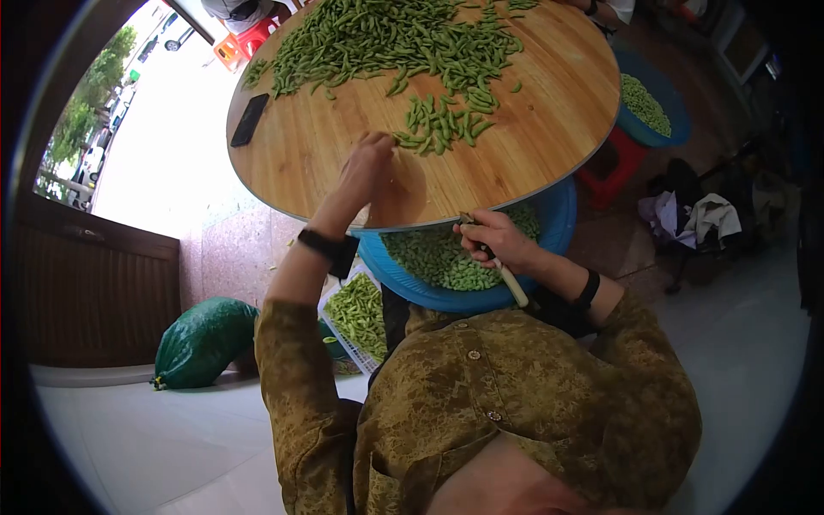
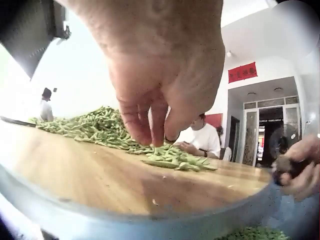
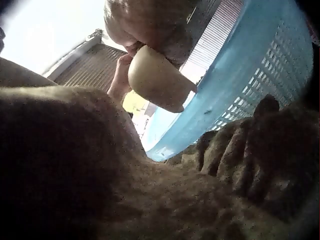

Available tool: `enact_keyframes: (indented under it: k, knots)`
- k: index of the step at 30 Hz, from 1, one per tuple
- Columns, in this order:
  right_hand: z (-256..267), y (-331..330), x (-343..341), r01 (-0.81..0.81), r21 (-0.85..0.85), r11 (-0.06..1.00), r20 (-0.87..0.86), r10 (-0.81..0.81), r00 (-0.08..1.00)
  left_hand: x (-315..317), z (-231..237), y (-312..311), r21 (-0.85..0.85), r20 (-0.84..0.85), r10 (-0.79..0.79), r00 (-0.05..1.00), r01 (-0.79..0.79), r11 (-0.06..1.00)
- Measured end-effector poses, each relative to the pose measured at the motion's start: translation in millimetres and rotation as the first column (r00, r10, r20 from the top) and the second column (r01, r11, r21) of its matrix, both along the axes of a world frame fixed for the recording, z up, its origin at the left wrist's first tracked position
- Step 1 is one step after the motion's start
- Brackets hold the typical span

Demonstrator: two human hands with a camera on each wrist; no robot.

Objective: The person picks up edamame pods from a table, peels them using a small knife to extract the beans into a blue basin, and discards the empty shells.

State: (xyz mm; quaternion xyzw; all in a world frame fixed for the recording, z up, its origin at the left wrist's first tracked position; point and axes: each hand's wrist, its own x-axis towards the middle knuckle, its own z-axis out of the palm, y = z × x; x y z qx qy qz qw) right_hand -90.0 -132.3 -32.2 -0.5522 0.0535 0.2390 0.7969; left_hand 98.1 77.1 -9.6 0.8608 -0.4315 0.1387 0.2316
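The left hand is positioned over the round table, fingers bent down, tips at the small group of green pods; whether a pod is pinched cannot be determined. The right hand is curled round a pale-handled tool at the table's near edge, handle end directed toward the body; its working end is unclear.

The small group lies nearer than the large heap on the table's far half, presumably for short reach. The blue basin, containing green beans, sits partly beneath the table's near edge, probably to catch what falls there. The tool is likely held low to keep it over the basin.

The tabletop is wood-grained; a dark flat object rests near its left edge. Left of the table: a green sack on the floor and a bright doorway. Right: a second blue basin. Across it: a person in white.
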Motion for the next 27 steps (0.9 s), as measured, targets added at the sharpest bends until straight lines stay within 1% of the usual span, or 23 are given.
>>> enact_keyframes:
  k: [2, 3, 4, 6, 7, 9, 13, 15, 16, 17, 18, 19, 20, 21, 22, 24, 25, 27]
  knots:
    - [1.5, -7.0, -1.4, 0.019, 0.007, 1.0, -0.002, -0.019, 1.0, 23.5, -22.8, -13.4, -0.005, -0.01, 0.042, 0.999, -0.042, 0.999]
    - [2.0, -9.9, -1.2, 0.046, 0.026, 0.999, -0.001, -0.046, 0.999, 26.2, -23.7, -18.1, 0.001, -0.015, 0.075, 0.997, -0.075, 0.997]
    - [0.8, -11.5, -0.5, 0.046, 0.029, 0.999, 0.0, -0.046, 0.999, 27.1, -24.7, -20.5, 0.003, -0.014, 0.075, 0.997, -0.075, 0.997]
    - [-3.0, -12.7, 0.6, 0.064, 0.105, 0.992, -0.017, -0.062, 0.998, 28.1, -23.8, -24.4, 0.081, -0.148, 0.14, 0.979, -0.129, 0.988]
    - [-2.3, -11.9, 1.4, 0.068, 0.111, 0.992, -0.015, -0.066, 0.998, 28.8, -21.2, -24.8, 0.086, -0.144, 0.137, 0.98, -0.126, 0.988]
    - [0.3, -9.8, 4.4, 0.061, 0.116, 0.991, 0.006, -0.062, 0.998, 31.4, -17.0, -23.5, 0.203, -0.126, 0.21, 0.97, -0.182, 0.962]
    - [2.6, -10.6, 9.6, 0.075, 0.174, 0.982, 0.051, -0.086, 0.995, 20.9, -20.8, -14.2, 0.155, -0.118, 0.167, 0.979, -0.148, 0.977]
    - [10.5, -11.2, 10.4, 0.079, 0.184, 0.98, 0.064, -0.092, 0.994, 6.7, -20.8, -10.3, 0.118, -0.263, 0.261, 0.929, -0.237, 0.964]
    - [13.5, -11.3, 10.8, 0.087, 0.187, 0.978, 0.064, -0.101, 0.993, -3.3, -21.1, -9.6, 0.122, -0.262, 0.254, 0.931, -0.229, 0.966]
    - [16.3, -11.5, 11.5, 0.079, 0.198, 0.977, 0.1, -0.1, 0.99, -15.1, -22.7, -10.5, -0.065, -0.451, 0.183, 0.874, -0.237, 0.969]
    - [17.3, -10.9, 11.5, 0.07, 0.208, 0.976, 0.135, -0.099, 0.986, -28.8, -23.5, -11.9, -0.242, -0.611, 0.074, 0.788, -0.274, 0.931]
    - [16.8, -9.2, 11.0, 0.078, 0.21, 0.975, 0.13, -0.107, 0.986, -47.5, -17.5, -15.0, -0.238, -0.614, 0.069, 0.786, -0.269, 0.933]
    - [16.6, -8.0, 11.6, 0.07, 0.252, 0.965, 0.133, -0.107, 0.985, -68.2, -5.0, -20.8, -0.361, -0.761, -0.096, 0.642, -0.295, 0.885]
    - [16.6, -7.2, 12.2, 0.061, 0.293, 0.954, 0.136, -0.105, 0.985, -81.8, 2.9, -25.9, -0.464, -0.84, -0.278, 0.467, -0.35, 0.814]
    - [16.3, -6.5, 12.4, 0.064, 0.289, 0.955, 0.132, -0.106, 0.986, -88.8, 4.2, -29.4, -0.464, -0.841, -0.281, 0.462, -0.351, 0.813]
    - [15.5, -5.6, 11.8, 0.016, 0.347, 0.938, 0.123, -0.063, 0.99, -98.0, 3.2, -32.9, -0.5, -0.858, -0.39, 0.333, -0.374, 0.781]
    - [16.5, -6.2, 11.1, 0.014, 0.342, 0.94, 0.12, -0.058, 0.991, -98.4, 1.3, -33.2, -0.487, -0.87, -0.394, 0.297, -0.394, 0.779]
    - [19.1, -6.5, 8.9, -0.017, 0.384, 0.923, 0.136, -0.038, 0.99, -98.8, 2.3, -34.2, -0.479, -0.875, -0.39, 0.287, -0.396, 0.783]
